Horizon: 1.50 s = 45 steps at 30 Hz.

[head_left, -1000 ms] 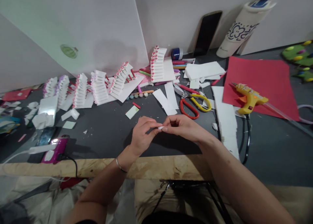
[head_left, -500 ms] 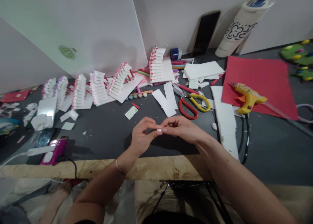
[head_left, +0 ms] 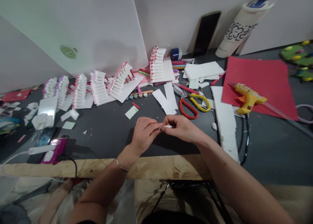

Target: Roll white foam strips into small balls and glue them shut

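A small white piece [head_left: 167, 126], thin like folded paper or card, is pinched between the fingertips of both hands above the dark table. My left hand [head_left: 146, 132] closes on its left end, thumb under the fingers. From the other side my right hand [head_left: 180, 128] grips it between thumb and forefinger; its exact shape is partly hidden. Just beyond lie scissors [head_left: 188, 108] with one red and one yellow handle, white paper strips [head_left: 164, 101] and a pale green-white slip [head_left: 132, 112] beside a short red stick.
Along the wall stand several stepped white models [head_left: 98, 88] with pink or purple tips. To the right are a yellow glue gun [head_left: 250, 100] on red sheet [head_left: 264, 77], a torn white board [head_left: 226, 126] and a tumbler [head_left: 241, 29]. A magenta power bank [head_left: 54, 150] sits left.
The white piece has turned in my fingers and now shows as a longer sliver toward the right hand. My left fingers have drawn closer together.
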Available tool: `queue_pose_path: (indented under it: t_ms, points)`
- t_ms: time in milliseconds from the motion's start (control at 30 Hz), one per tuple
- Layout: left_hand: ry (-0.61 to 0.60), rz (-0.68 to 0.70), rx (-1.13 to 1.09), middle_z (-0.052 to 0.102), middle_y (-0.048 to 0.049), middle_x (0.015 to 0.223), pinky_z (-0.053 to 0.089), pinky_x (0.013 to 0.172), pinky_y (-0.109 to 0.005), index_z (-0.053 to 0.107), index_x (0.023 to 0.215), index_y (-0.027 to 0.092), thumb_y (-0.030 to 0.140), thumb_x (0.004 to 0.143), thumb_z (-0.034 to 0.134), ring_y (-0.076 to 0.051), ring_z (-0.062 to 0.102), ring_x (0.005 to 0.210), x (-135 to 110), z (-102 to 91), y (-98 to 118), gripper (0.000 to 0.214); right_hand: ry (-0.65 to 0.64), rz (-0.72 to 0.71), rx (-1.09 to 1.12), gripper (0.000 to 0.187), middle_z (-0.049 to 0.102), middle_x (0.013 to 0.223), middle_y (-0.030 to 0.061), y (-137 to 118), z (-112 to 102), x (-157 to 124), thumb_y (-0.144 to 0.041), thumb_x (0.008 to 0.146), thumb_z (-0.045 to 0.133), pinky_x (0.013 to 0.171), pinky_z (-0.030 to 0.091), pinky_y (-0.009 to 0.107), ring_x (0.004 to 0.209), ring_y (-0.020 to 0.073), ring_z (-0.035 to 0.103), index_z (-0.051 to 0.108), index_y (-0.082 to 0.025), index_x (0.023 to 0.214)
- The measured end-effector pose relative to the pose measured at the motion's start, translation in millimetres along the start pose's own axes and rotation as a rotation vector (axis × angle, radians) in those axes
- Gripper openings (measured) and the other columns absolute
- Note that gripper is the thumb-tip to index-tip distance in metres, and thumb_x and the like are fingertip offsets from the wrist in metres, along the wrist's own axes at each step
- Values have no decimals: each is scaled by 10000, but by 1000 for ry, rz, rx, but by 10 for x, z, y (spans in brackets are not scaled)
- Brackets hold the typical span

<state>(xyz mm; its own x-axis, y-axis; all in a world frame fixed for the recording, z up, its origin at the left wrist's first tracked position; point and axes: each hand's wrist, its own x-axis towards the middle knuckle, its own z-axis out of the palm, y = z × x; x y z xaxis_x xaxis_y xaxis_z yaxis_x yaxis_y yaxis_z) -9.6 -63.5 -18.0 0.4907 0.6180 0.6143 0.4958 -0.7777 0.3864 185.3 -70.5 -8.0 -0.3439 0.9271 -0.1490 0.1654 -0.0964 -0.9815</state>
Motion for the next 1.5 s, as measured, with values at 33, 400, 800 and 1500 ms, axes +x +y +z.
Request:
queue_pose_path:
  t_ms: [33,400,800,1500]
  points:
    - [8,14,9,671,-37,872,454,787,-328,691,975,205,273,896,622,-156,600,826,-4,4,-4,125,-8,2,-13,139,498,619,-53,-2,-1,-1,-299,747,649,532,286,229,583,85,394,596,-175,717]
    - [92,-303,-400,646,-20,762,474,637,-250,722,827,198,328,801,731,-121,584,697,15,1,71,132,-167,51,251,292,521,622,-37,-3,-58,27,-434,752,706,508,244,234,554,71,373,709,-155,842]
    - [105,-273,-402,597,-7,824,469,670,-241,722,872,230,366,816,709,-114,579,754,18,18,42,147,-137,101,314,300,408,524,-76,36,21,41,-446,735,701,468,182,232,487,60,283,691,-158,819]
    - [83,-235,-234,679,-18,823,478,691,-258,717,866,205,288,809,724,-128,612,761,22,-17,56,101,-142,66,173,248,427,578,-64,-17,-60,20,-417,798,635,535,234,249,546,82,330,654,-171,768]
